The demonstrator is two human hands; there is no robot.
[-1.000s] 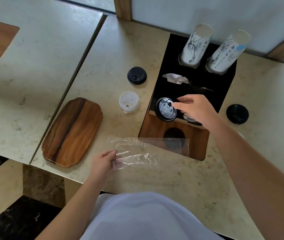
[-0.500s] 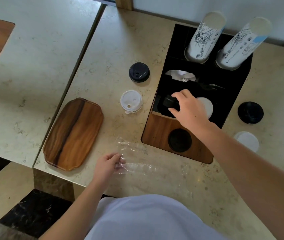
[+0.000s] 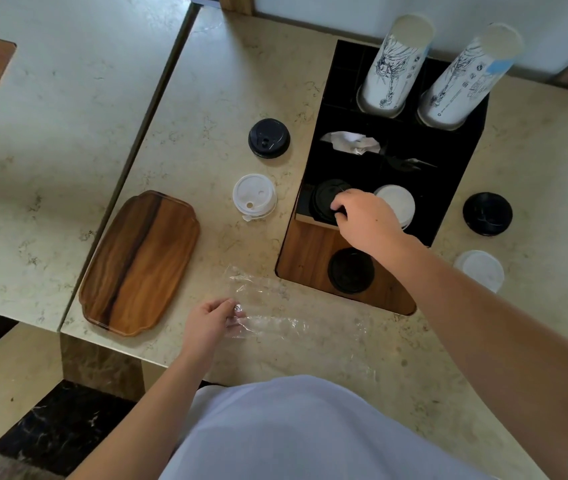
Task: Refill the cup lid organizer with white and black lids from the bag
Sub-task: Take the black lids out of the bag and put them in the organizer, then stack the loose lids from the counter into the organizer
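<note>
Right hand (image 3: 362, 220): centre-right of frame, grip curled onto the black lid (image 3: 325, 200) in the organizer (image 3: 455, 188)'s lower-left slot.
Left hand (image 3: 211, 320): lower centre, grip pinching the clear bag (image 3: 275, 323) flat on the tabletop (image 3: 206, 81).
White lids (image 3: 396, 202): slot just right of the black one.

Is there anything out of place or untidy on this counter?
Yes. Four lids lie loose outside the organizer: a black lid and white lid on its left, another black lid and white lid on its right.
</note>
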